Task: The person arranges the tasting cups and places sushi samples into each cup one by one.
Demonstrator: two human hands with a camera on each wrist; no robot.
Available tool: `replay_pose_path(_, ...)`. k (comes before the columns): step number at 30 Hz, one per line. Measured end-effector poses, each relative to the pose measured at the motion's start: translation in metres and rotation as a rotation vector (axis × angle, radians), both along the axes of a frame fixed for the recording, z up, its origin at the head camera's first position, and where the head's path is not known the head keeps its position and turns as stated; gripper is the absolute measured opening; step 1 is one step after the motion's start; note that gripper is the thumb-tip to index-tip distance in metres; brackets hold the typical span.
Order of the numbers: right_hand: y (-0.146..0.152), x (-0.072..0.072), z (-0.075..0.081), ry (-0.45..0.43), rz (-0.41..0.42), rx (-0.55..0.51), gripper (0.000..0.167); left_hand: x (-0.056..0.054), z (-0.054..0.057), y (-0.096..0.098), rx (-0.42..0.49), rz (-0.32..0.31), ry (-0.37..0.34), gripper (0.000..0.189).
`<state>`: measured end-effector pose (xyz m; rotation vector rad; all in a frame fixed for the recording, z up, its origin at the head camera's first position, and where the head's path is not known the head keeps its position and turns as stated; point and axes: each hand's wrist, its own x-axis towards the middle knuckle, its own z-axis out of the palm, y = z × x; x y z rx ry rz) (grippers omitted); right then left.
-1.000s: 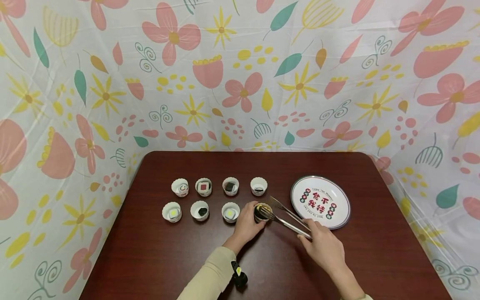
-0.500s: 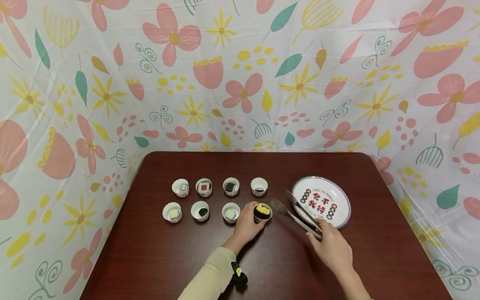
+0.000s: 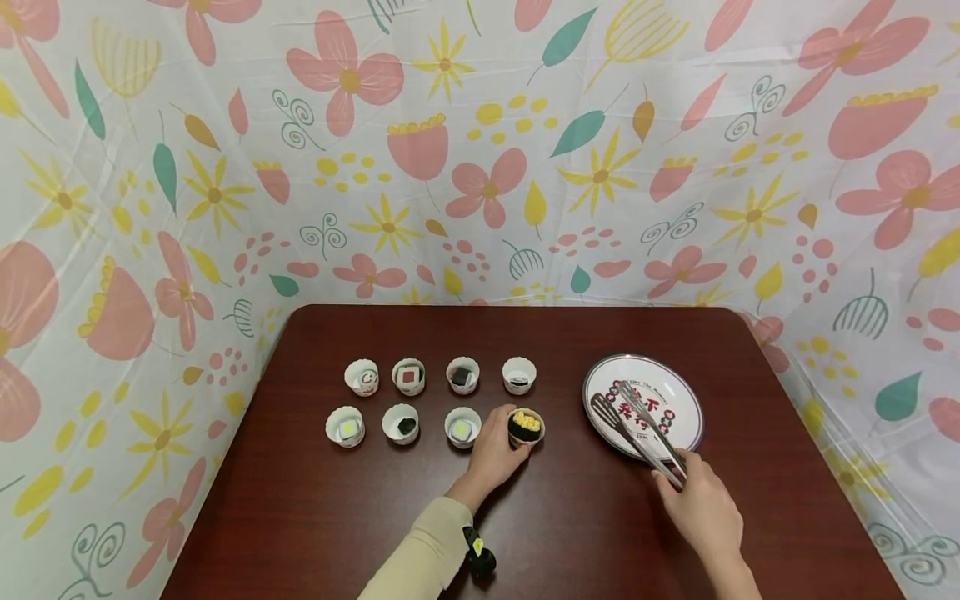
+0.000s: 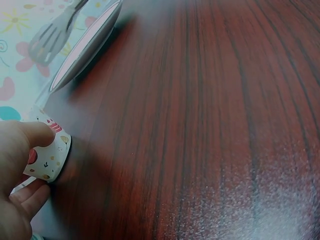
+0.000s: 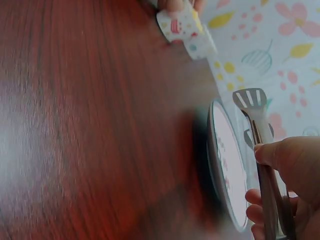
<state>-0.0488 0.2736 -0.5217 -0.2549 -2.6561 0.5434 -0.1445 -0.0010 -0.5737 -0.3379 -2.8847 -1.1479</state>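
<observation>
My left hand (image 3: 495,450) holds a small patterned paper cup (image 4: 54,155) at the front right of the cup group, fingers and thumb round its side. Inside that cup sits a piece of sushi (image 3: 524,423), dark-wrapped with a yellow crumbly topping. My right hand (image 3: 705,508) grips slotted metal tongs (image 3: 609,412) by their handle end. The two tong heads hover above the oval white plate (image 3: 684,400), which has red lettering and a dark rim. Nothing shows between the heads. In the right wrist view, thumb and fingers wrap the tongs.
Several more paper cups stand in two rows left of the plate, including a cup with a dark piece (image 3: 401,424) and a cup with a red-topped piece (image 3: 408,376). A floral cloth (image 3: 480,250) hangs behind the brown table (image 3: 300,500).
The tongs have left the left hand's cup and moved right to over the plate, uncovering the yellow-topped sushi. Their heads have drawn closer together. My left hand has stayed on the cup.
</observation>
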Motion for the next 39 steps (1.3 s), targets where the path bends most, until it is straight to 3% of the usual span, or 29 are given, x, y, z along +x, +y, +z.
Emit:
replay_pose_path(7, 0.017, 0.004, -0.010, -0.125, -0.098, -0.061, 0.048, 0.000, 0.000, 0.001, -0.002, 0.004, 0.001, 0.067)
replay_pose_path(13, 0.023, 0.008, -0.017, -0.198, -0.110, -0.082, 0.047, 0.001, -0.001, 0.000, -0.002, 0.003, -0.001, 0.068)
replay_pose_path(30, 0.036, 0.009, -0.032, -0.082, -0.123, -0.068, 0.046, 0.001, 0.001, 0.000, -0.006, -0.003, -0.013, 0.069)
replay_pose_path(39, 0.039, 0.008, -0.030, -0.135, -0.121, -0.076, 0.048, 0.002, 0.003, 0.000, -0.009, -0.004, -0.009, 0.069)
